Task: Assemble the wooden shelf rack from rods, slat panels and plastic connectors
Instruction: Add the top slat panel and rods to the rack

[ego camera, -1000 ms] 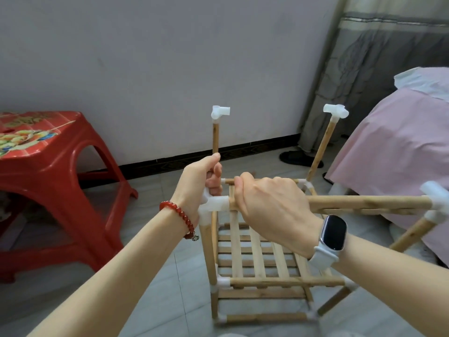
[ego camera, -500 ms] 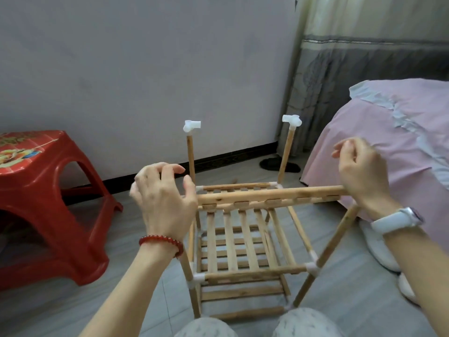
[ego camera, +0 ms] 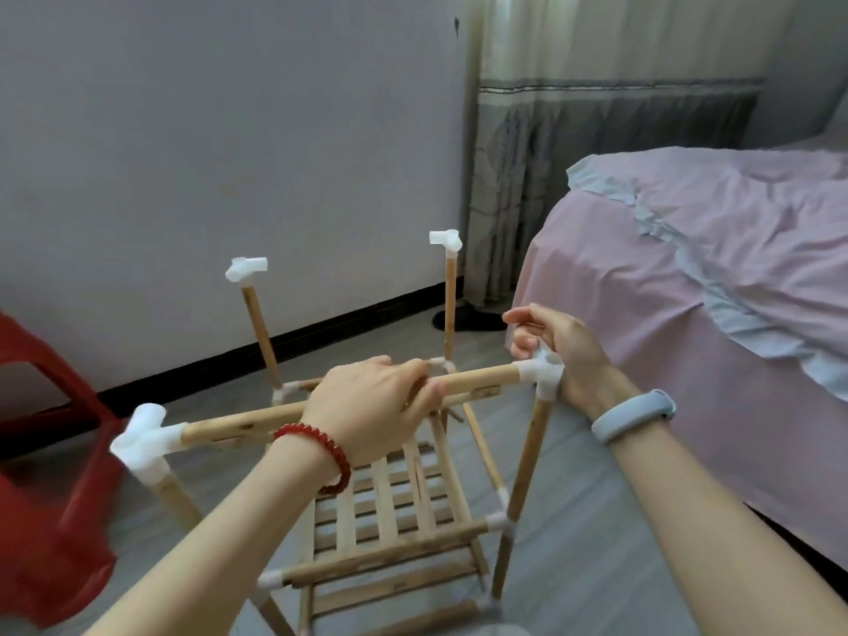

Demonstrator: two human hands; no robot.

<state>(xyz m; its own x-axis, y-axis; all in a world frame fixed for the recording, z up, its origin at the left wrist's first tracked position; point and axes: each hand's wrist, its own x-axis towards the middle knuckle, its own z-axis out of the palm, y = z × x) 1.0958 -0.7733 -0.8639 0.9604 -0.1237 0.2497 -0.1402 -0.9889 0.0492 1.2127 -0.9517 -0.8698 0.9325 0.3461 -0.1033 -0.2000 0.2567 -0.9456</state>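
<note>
Grey tiled floor (ego camera: 573, 534) fills the lower part of the frame, smooth and matte, and on it, at lower centre, stands the half-built wooden shelf rack (ego camera: 394, 511). Its lower tiers are flat slat panels (ego camera: 385, 493) of pale, lightly grained wood, framed by round rods that meet in white, glossy plastic corner pieces.

Nearest the viewer, a top rod (ego camera: 257, 420) runs across the middle of the frame, slightly uphill from left to right. Its left end sits in a chunky white left connector (ego camera: 144, 440); its right end sits in a right connector (ego camera: 543, 376) atop a slanting upright.

Reaching in from the lower left, the left hand (ego camera: 371, 406), with a red bead bracelet (ego camera: 321, 447) on the wrist, has its fingers curled over the top rod near its middle, grasping it. From the lower right, the right hand (ego camera: 560, 351), with a pale blue wristband (ego camera: 633, 415), wraps loosely around the right connector; its grip there is partly hidden by the connector itself.

Farther back, two rear rods rise from the rack, each capped with a white connector: the rear left connector (ego camera: 245, 268) and the rear right connector (ego camera: 445, 241).

At the left edge stands a red plastic stool (ego camera: 50, 498), blurred. At the right lies a bed (ego camera: 688, 291) under a wrinkled pink sheet with a pale blue cloth across it. Behind everything are a plain grey wall (ego camera: 206, 130) with a dark skirting strip, and, at upper right, a pleated grey curtain (ego camera: 573, 153).
</note>
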